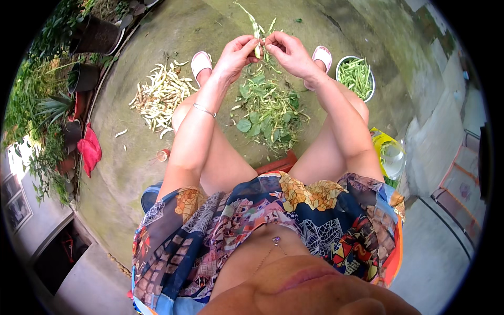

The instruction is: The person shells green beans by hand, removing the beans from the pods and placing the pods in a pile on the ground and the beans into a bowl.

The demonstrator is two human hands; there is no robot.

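My left hand point(236, 55) pinches a pale green bean pod point(257, 49) between thumb and fingers, out in front of my knees. Close beside it, my right hand point(289, 51) has thumb and forefinger bent together at the pod's edge; whether they grip it is hidden. More long pods point(252, 17) show just beyond the fingers. Below my hands, a heap of bean leaves, stems and thin pods point(271, 112) lies on the concrete between my legs. A loose pile of cream-coloured pods point(163, 96) spreads by my left foot. Green beans point(351, 75) fill a round bowl point(373, 84) beside my right foot.
A red low stool point(281, 163) shows beneath me. By my right thigh stands a yellow and clear plastic bag point(382, 143). A blue container point(150, 199) and small red cylinder point(162, 155) are at my left. Potted plants point(84, 76) and a red cloth point(90, 149) line the left edge.
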